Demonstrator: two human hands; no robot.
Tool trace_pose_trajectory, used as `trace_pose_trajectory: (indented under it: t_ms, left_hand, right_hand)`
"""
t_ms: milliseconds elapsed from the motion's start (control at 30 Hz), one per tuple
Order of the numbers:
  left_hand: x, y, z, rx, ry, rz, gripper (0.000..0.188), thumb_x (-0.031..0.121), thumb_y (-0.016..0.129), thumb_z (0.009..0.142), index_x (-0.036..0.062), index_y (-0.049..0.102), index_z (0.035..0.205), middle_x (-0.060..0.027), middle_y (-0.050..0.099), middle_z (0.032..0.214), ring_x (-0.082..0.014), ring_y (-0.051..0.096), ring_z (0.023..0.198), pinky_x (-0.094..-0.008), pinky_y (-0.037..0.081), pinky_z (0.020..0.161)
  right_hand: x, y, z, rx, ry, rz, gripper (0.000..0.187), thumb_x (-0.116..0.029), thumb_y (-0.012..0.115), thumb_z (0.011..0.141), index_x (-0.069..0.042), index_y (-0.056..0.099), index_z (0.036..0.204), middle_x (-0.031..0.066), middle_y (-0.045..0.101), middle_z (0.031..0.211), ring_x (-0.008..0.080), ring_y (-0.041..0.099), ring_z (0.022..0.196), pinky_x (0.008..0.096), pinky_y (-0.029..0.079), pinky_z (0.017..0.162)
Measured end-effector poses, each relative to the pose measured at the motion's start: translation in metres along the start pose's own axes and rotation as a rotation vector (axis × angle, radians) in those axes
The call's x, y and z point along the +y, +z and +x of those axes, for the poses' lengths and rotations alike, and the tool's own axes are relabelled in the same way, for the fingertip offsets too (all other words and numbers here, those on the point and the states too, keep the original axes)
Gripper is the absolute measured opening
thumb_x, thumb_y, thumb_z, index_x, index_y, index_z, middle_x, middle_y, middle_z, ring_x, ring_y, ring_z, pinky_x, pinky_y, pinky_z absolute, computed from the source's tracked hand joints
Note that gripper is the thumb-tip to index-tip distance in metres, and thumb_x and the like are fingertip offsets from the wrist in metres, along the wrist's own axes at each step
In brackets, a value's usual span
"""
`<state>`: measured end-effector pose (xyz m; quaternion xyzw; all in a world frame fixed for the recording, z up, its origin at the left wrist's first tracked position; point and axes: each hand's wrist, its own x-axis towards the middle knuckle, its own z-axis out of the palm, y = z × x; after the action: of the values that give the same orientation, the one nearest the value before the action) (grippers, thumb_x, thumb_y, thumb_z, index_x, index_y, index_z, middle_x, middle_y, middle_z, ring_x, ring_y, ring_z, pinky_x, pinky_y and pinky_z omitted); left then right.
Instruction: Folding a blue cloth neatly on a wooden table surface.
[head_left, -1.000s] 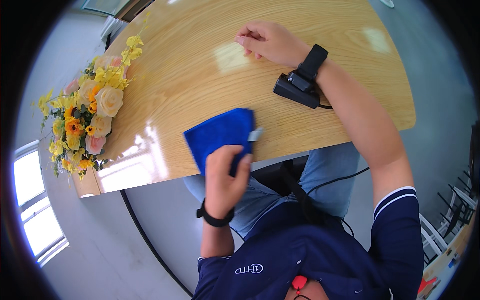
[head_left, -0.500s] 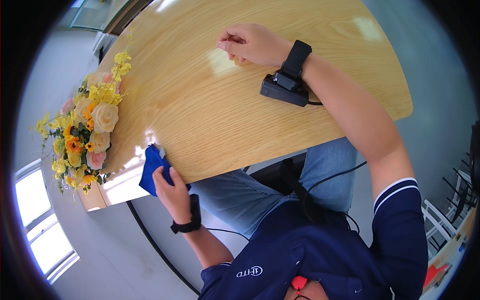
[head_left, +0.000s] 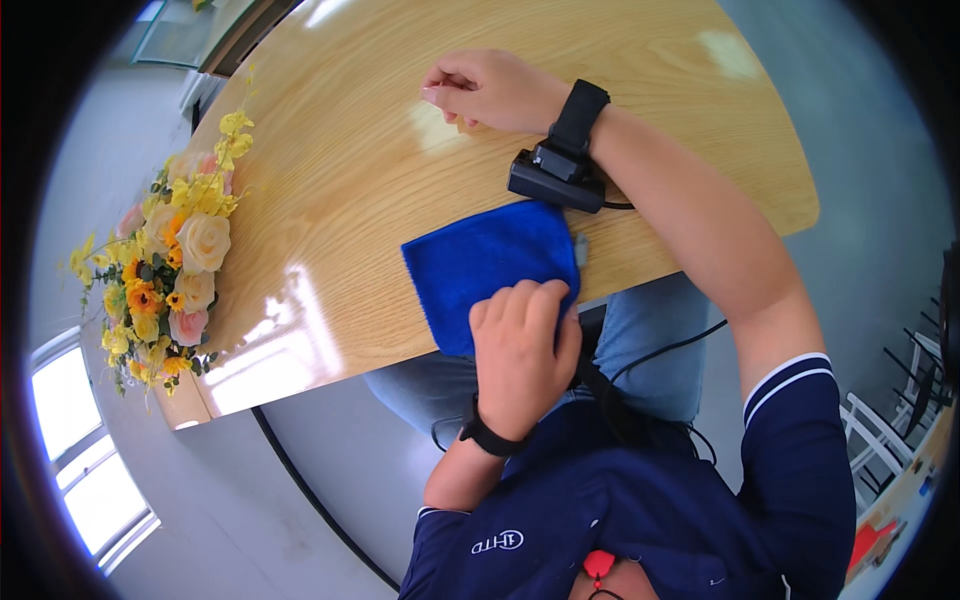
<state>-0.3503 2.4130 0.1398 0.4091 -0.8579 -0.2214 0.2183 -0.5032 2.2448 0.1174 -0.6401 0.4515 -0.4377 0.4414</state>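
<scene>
A blue cloth [head_left: 487, 258] lies spread over the wooden table near its front edge, with a small pale tag at its right side. My left hand [head_left: 525, 340] has its fingers bent over the cloth's near right part and grips it there. Farther back, my right hand [head_left: 487, 90] is closed in a loose curl just over the tabletop, and nothing shows in its fingers. A black strap with a small black box-shaped device [head_left: 555, 180] sits on my right wrist, right beside the cloth's far corner. My left wrist carries a black band [head_left: 490, 432].
A bunch of yellow, cream and pink flowers [head_left: 165, 260] stands at the table's left end. The glossy wooden table [head_left: 330, 200] reaches its near edge just before my lap. A black cable [head_left: 320, 510] runs below at the left, and white chairs [head_left: 880, 440] stand at the right.
My left hand has moved right along the table edge with the blue cloth, which was bunched up at the left and is now spread flat. My right hand has shifted barely leftward.
</scene>
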Motion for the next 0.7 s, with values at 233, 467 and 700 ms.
trace_pose_trajectory:
  t_ms: [233, 467, 700]
  left_hand:
    - [0.006, 0.008, -0.008, -0.002, 0.066, -0.053, 0.022, 0.008, 0.062, 0.069, 0.0060, 0.055, 0.090, -0.0059, 0.053, 0.075, -0.0232, 0.051, 0.070, -0.0334, 0.034, 0.068]
    - [-0.003, -0.007, -0.009, -0.159, 0.052, -0.196, 0.025, 0.006, 0.061, 0.073, 0.0059, 0.056, 0.097, -0.0041, 0.058, 0.081, -0.0203, 0.053, 0.073, -0.0319, 0.036, 0.071]
    - [-0.012, 0.003, -0.013, -0.002, 0.118, -0.256, 0.027, -0.006, 0.058, 0.072, 0.0049, 0.056, 0.096, -0.0063, 0.060, 0.089, -0.0222, 0.055, 0.083, -0.0312, 0.039, 0.076]
  right_hand:
    - [0.003, 0.000, 0.000, -0.007, -0.019, 0.016, 0.022, -0.020, 0.052, 0.088, 0.001, 0.055, 0.091, 0.0038, 0.057, 0.070, 0.0073, 0.050, 0.057, 0.0214, 0.043, 0.053]
    - [0.002, -0.002, -0.001, -0.004, -0.026, -0.030, 0.022, -0.020, 0.051, 0.088, 0.001, 0.055, 0.090, 0.0043, 0.058, 0.070, 0.0078, 0.052, 0.058, 0.0217, 0.043, 0.054]
    - [0.007, -0.001, 0.000, 0.018, -0.064, -0.066, 0.023, -0.021, 0.051, 0.088, 0.001, 0.055, 0.090, 0.0048, 0.058, 0.071, 0.0083, 0.053, 0.058, 0.0224, 0.045, 0.055]
